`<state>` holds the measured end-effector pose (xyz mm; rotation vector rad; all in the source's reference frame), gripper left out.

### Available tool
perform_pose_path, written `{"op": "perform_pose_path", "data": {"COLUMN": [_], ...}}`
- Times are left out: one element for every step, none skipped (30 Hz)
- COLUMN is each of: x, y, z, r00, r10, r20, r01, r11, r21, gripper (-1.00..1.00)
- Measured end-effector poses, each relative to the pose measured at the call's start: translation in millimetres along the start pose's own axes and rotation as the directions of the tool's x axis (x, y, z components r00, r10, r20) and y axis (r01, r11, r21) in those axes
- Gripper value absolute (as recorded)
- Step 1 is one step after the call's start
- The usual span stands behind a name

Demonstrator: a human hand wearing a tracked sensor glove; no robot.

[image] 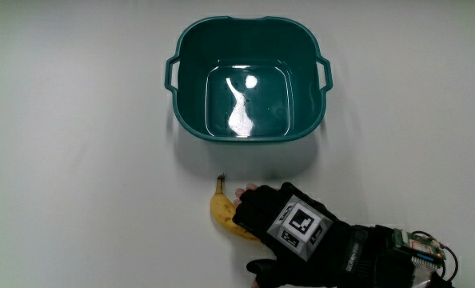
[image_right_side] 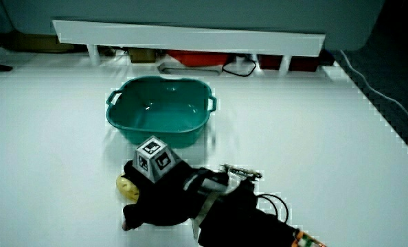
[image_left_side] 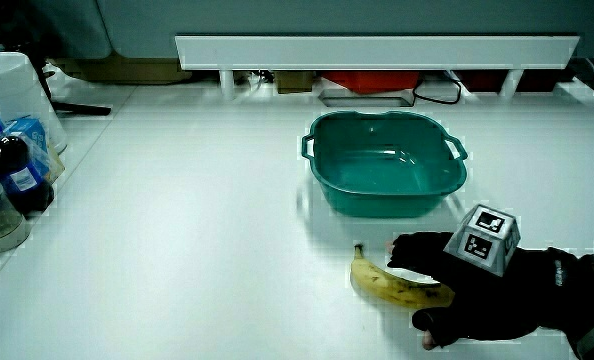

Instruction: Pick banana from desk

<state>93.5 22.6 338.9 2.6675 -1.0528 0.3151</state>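
Observation:
A yellow banana (image: 220, 210) lies on the white table, a little nearer to the person than the teal basin (image: 181, 80). The black-gloved hand (image: 281, 228) rests low over the banana's end, covering part of it. Its fingers reach over the fruit toward the basin, the thumb stays spread apart nearer the person, and nothing is lifted. In both side views the banana (image_left_side: 377, 282) (image_right_side: 126, 184) sticks out from under the hand (image_left_side: 457, 290) (image_right_side: 159, 195), flat on the table. The basin (image_left_side: 322, 170) (image_right_side: 121, 116) holds nothing.
Dark bottles (image_left_side: 7, 170) and a white container (image_left_side: 12, 85) stand at the table's edge. A low white partition (image_left_side: 377, 50) (image_right_side: 190, 38) closes the table, with cables (image_right_side: 238, 67) under it.

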Motion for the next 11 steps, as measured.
{"op": "perform_pose_path", "data": {"x": [2.3, 4.2, 7.7, 10.3, 12.9, 16.8, 20.2, 24.6, 28.2, 32.0, 34.4], "y": [1, 3, 4, 6, 9, 11, 13, 16, 18, 21, 24], "z": [0.2, 1.2, -0.7, -0.5, 0.4, -1.4, -1.9, -3.9, -5.0, -6.6, -6.0], "r00": [1.0, 1.0, 1.0, 0.999, 1.0, 0.999, 0.998, 0.997, 0.995, 0.993, 0.992], "r10": [-0.001, -0.007, -0.01, -0.018, -0.024, -0.032, -0.04, -0.047, -0.055, -0.063, -0.072], "r20": [0.019, 0.017, 0.029, 0.038, 0.02, 0.037, 0.047, 0.057, 0.085, 0.096, 0.102], "r01": [0.0, 0.006, 0.01, 0.017, 0.023, 0.031, 0.038, 0.045, 0.051, 0.06, 0.069], "r11": [1.0, 0.9998, 0.9997, 0.9992, 0.9992, 0.9987, 0.9985, 0.9983, 0.9978, 0.9975, 0.997], "r21": [0.009, 0.017, 0.021, 0.036, 0.034, 0.04, 0.039, 0.038, 0.043, 0.038, 0.034], "gripper": [1.0, 1.0, 1.0, 1.0, 1.0, 1.0, 1.0, 1.0, 1.0, 1.0, 1.0]}}
